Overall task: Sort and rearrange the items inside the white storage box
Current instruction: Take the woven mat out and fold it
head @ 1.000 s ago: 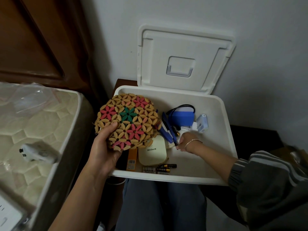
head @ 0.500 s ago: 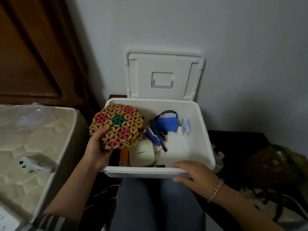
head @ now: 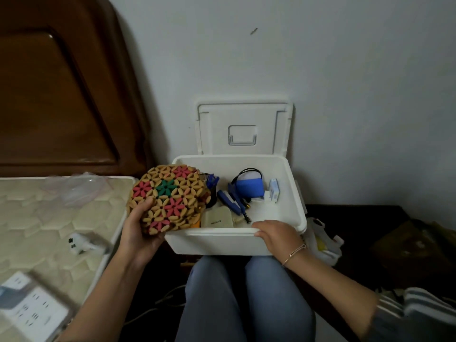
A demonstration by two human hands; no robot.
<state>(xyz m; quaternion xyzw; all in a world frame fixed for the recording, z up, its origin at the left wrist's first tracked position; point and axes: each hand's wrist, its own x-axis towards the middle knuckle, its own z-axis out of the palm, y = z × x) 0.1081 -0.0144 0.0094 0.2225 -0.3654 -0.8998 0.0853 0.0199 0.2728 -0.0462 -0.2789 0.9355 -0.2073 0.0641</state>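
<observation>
The white storage box (head: 293,183) stands open against the wall, its lid (head: 243,127) propped upright behind it. My left hand (head: 139,230) grips a round beaded mat (head: 170,196) with red and green flowers, held over the box's left front corner. My right hand (head: 277,234) grips the box's front rim at the right. Inside lie a blue pouch with a black cord (head: 248,187), a blue stapler (head: 229,202), a cream device (head: 217,218) and a small white and blue carton (head: 274,191).
A mattress (head: 49,218) lies to the left, bearing a white plug (head: 79,241), a clear plastic bag (head: 79,186) and a white power strip (head: 27,314). A wooden headboard (head: 61,82) rises behind it. Bags (head: 323,240) sit right of the box. My knees (head: 244,292) are below it.
My right hand left the inside of the box and took hold of its front rim. The view pulled back. My left hand shifted the mat slightly left, toward the box's corner.
</observation>
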